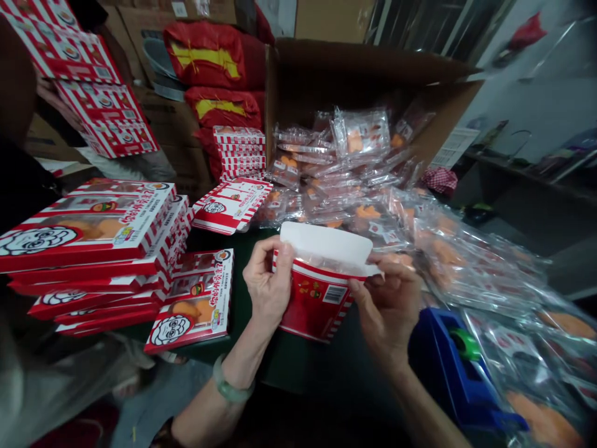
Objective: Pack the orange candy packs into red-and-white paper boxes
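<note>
Left hand (pixel 268 277) is gripping the red carton (pixel 317 305) firmly by its side, right hand (pixel 385 305) is pinching its white flap (pixel 326 246) steady, both holding it over the green table (pixel 298 364) beside sealed bags (pixel 471 267).

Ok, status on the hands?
Left hand and right hand holding red-and-white carton, white flap raised. Blue tape dispenser beside right wrist.

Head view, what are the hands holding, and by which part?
A red carton, held at both upper sides by the left hand and the right hand, below its white flap.
</note>
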`<state>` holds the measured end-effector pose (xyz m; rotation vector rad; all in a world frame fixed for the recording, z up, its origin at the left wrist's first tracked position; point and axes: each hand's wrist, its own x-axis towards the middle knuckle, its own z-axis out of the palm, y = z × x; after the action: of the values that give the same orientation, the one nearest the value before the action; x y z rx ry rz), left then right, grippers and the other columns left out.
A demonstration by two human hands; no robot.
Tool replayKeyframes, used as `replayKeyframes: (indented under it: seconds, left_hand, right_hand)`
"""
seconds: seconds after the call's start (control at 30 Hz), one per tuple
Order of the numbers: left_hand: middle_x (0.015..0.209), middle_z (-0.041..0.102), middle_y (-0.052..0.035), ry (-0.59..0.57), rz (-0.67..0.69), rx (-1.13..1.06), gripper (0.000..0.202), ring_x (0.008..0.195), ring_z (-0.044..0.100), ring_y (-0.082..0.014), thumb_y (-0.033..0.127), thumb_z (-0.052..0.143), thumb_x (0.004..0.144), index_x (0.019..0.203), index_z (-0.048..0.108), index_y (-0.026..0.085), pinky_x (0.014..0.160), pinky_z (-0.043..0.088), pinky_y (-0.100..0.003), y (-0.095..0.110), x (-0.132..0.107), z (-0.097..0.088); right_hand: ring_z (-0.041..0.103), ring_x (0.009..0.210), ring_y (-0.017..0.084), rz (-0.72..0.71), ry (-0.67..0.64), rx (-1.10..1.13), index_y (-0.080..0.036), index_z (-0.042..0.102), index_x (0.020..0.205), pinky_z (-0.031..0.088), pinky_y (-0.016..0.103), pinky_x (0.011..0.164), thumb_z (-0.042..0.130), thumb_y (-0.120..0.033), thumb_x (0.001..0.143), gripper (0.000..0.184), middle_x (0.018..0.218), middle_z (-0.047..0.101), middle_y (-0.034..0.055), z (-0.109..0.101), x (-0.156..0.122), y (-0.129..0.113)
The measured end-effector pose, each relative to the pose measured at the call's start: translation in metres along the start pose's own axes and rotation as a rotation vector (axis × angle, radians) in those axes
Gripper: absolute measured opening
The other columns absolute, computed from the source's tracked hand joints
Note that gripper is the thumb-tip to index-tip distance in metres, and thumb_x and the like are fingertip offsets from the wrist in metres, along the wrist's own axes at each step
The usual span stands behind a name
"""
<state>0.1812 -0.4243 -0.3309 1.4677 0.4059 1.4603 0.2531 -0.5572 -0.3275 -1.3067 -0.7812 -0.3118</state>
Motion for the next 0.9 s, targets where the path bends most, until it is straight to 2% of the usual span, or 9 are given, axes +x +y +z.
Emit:
replayKeyframes:
  seconds: [0.13, 0.2, 0.37, 0.5, 0.57, 0.63, 0.67, 0.73, 0.9]
  left_hand:
    - [0.090, 0.067, -0.0013, 0.080, 0.083, -0.023, 0.016, 0.078, 0.062, -0.0109, 0.033, 0.065, 0.081, 0.080, 0.060, 0.018, 0.073, 0.049, -0.022, 0.008, 0.000, 0.008]
    - [0.092, 0.067, -0.0018, 0.082, 0.114, -0.030, 0.015, 0.081, 0.063, -0.0117, 0.032, 0.065, 0.081, 0.080, 0.060, 0.018, 0.075, 0.050, -0.024, 0.007, 0.002, 0.011]
    - [0.086, 0.065, -0.0029, -0.055, 0.040, -0.048, 0.019, 0.078, 0.063, -0.0121, 0.033, 0.063, 0.082, 0.075, 0.057, 0.016, 0.072, 0.049, -0.023, -0.008, 0.002, 0.018]
    - [0.088, 0.065, -0.0032, -0.112, -0.087, -0.173, 0.032, 0.073, 0.062, -0.0111, 0.033, 0.064, 0.080, 0.106, 0.052, 0.020, 0.067, 0.050, -0.022, -0.009, 0.005, 0.022]
    - [0.091, 0.066, -0.0040, -0.197, -0.109, -0.235, 0.028, 0.078, 0.063, -0.0127, 0.029, 0.064, 0.079, 0.104, 0.055, 0.021, 0.072, 0.051, -0.025, -0.007, 0.010, 0.022]
    - [0.088, 0.066, -0.0033, -0.259, -0.068, -0.300, 0.008, 0.084, 0.063, -0.0151, 0.022, 0.063, 0.078, 0.085, 0.061, 0.020, 0.079, 0.051, -0.029, -0.006, 0.015, 0.021]
    - [0.086, 0.066, -0.0030, -0.282, -0.043, -0.335, 0.002, 0.087, 0.063, -0.0164, 0.019, 0.062, 0.077, 0.078, 0.062, 0.020, 0.082, 0.050, -0.031, -0.006, 0.017, 0.020]
    - [0.084, 0.067, -0.0034, -0.317, -0.018, -0.385, 0.003, 0.089, 0.063, -0.0191, 0.017, 0.061, 0.075, 0.074, 0.063, 0.020, 0.085, 0.049, -0.036, -0.008, 0.020, 0.018]
    - [0.089, 0.066, -0.0099, -0.328, -0.026, -0.412, 0.025, 0.090, 0.063, -0.0242, 0.039, 0.055, 0.079, 0.072, 0.064, 0.017, 0.083, 0.050, -0.042, -0.013, 0.017, 0.014]
  right_hand:
    - [0.062, 0.080, 0.015, -0.001, 0.232, 0.004, -0.027, 0.038, 0.110, 0.052, 0.032, 0.073, 0.062, -0.024, 0.082, 0.037, 0.095, 0.057, 0.0047, 0.015, -0.008, 0.002]
    - [0.063, 0.087, 0.018, -0.044, 0.244, -0.007, -0.026, 0.042, 0.109, 0.052, 0.036, 0.077, 0.062, -0.024, 0.082, 0.034, 0.095, 0.057, 0.0057, 0.016, -0.004, 0.008]
    - [0.060, 0.100, 0.020, -0.139, 0.096, -0.139, -0.023, 0.057, 0.104, 0.050, 0.039, 0.084, 0.059, -0.019, 0.084, 0.020, 0.105, 0.058, 0.0083, -0.004, 0.006, 0.027]
    - [0.057, 0.099, 0.019, -0.194, -0.051, -0.248, -0.022, 0.062, 0.089, 0.047, 0.038, 0.087, 0.053, -0.022, 0.087, 0.010, 0.097, 0.057, 0.0059, -0.020, 0.015, 0.024]
    - [0.056, 0.103, 0.019, -0.110, -0.036, -0.143, -0.022, 0.061, 0.085, 0.046, 0.038, 0.089, 0.051, -0.023, 0.088, 0.011, 0.100, 0.057, 0.0052, -0.022, 0.020, 0.021]
    - [0.059, 0.098, 0.017, 0.039, -0.033, 0.061, -0.026, 0.057, 0.096, 0.049, 0.036, 0.084, 0.053, -0.025, 0.087, 0.010, 0.103, 0.057, 0.0033, -0.021, 0.025, 0.019]
    - [0.060, 0.093, 0.017, 0.119, -0.064, 0.161, -0.029, 0.053, 0.105, 0.050, 0.035, 0.080, 0.054, -0.026, 0.087, 0.019, 0.103, 0.058, 0.0024, -0.022, 0.027, 0.018]
    - [0.062, 0.088, 0.016, 0.218, -0.190, 0.260, -0.031, 0.050, 0.114, 0.052, 0.033, 0.075, 0.055, -0.028, 0.086, 0.029, 0.100, 0.059, 0.0020, -0.026, 0.031, 0.018]
    - [0.058, 0.111, 0.021, 0.256, -0.463, 0.239, -0.026, 0.069, 0.096, 0.050, 0.036, 0.088, 0.056, -0.027, 0.088, 0.016, 0.118, 0.060, 0.0050, -0.049, 0.039, 0.016]
